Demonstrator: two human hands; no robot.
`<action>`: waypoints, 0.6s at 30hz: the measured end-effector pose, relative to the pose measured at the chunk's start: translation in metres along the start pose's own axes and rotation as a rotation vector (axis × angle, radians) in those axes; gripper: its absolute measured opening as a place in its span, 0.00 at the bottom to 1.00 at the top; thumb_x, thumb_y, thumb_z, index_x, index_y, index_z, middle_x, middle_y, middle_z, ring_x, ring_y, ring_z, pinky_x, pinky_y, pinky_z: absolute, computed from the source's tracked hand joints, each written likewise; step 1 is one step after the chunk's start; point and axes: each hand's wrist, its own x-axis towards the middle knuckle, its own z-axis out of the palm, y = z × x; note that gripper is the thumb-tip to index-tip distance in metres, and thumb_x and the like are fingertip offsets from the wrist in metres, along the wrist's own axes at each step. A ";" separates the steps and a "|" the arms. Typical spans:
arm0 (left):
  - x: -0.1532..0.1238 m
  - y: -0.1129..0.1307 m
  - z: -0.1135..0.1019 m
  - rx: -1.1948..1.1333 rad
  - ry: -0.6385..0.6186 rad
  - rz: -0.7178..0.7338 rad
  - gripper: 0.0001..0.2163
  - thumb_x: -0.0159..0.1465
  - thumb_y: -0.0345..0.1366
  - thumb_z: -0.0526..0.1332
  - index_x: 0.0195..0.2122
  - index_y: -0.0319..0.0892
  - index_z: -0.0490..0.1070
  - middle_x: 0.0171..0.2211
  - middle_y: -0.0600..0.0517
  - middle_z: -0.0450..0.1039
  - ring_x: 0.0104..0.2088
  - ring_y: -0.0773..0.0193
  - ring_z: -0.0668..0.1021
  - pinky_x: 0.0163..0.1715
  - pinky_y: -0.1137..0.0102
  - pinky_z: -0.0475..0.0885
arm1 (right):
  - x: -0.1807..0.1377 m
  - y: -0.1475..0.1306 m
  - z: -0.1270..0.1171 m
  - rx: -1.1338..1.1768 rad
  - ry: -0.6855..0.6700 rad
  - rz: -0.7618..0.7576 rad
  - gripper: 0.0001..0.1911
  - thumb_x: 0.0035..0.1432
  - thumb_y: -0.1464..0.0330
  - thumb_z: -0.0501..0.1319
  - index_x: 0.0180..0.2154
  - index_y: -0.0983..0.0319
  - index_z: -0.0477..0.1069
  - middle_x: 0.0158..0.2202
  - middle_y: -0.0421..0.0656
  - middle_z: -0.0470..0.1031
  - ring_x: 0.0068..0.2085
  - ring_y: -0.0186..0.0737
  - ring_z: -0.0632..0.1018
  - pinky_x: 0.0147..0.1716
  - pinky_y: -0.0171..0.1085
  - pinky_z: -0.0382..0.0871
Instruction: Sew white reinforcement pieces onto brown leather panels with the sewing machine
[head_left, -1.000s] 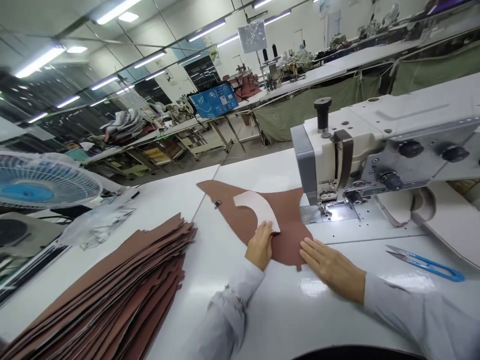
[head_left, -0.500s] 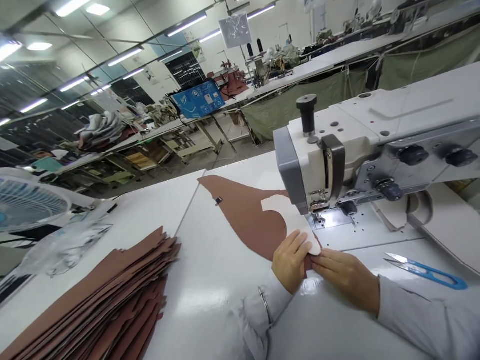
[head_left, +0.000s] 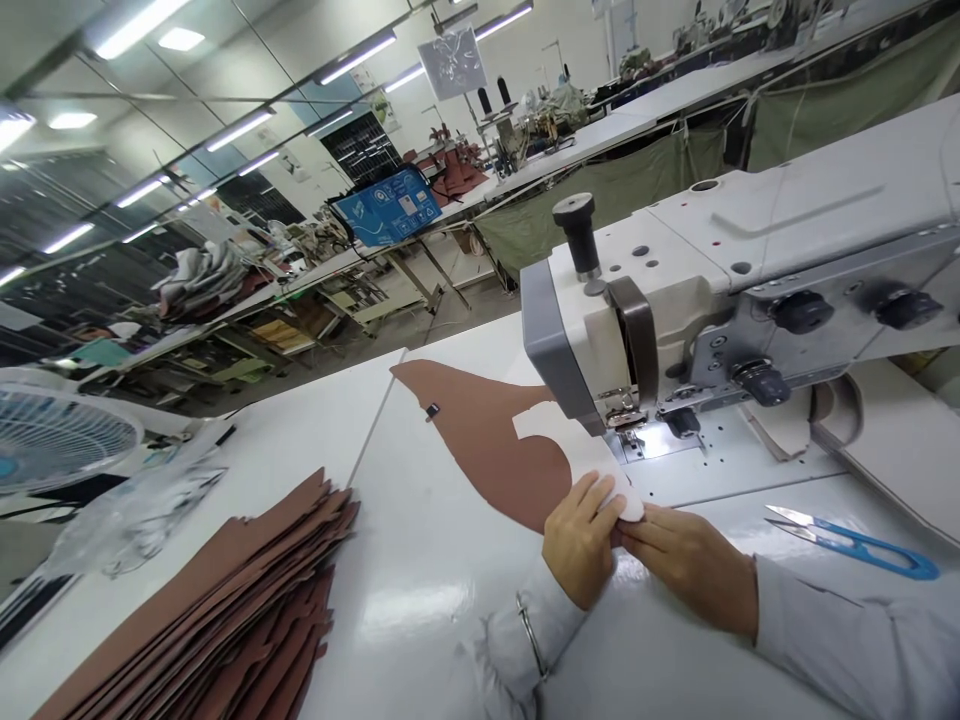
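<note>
A brown leather-like panel [head_left: 487,440] lies flat on the white table beside the needle area of a sewing machine [head_left: 750,260]. On its right part rests a white curved piece [head_left: 581,445], with its rounded end towards me. My left hand [head_left: 581,540] has its fingers bent together over the white piece near that end, pressing it onto the panel. Close against it, my right hand [head_left: 690,565] pinches the panel's near corner beside the white tip; its fingertips are partly hidden. A small dark clip-like thing [head_left: 432,411] sits at the panel's left edge.
Blue-handled thread snips [head_left: 862,545] lie right of my right hand. A stack of brown panels [head_left: 225,610] covers the left front of the table. Behind it are a clear plastic bag [head_left: 142,510] and a fan [head_left: 60,430]. Pale curled material [head_left: 840,415] lies under the machine arm.
The view has shifted a little, so the machine appears further left. Both hands keep their hold, and the white piece and panel sit slightly lower in the picture.
</note>
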 end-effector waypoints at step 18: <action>0.002 -0.004 0.017 0.061 -0.137 -0.039 0.13 0.59 0.24 0.51 0.41 0.42 0.69 0.47 0.51 0.71 0.52 0.58 0.69 0.35 0.69 0.75 | 0.006 0.003 -0.004 -0.086 0.019 0.057 0.16 0.60 0.80 0.47 0.28 0.67 0.70 0.29 0.45 0.70 0.31 0.35 0.70 0.32 0.34 0.68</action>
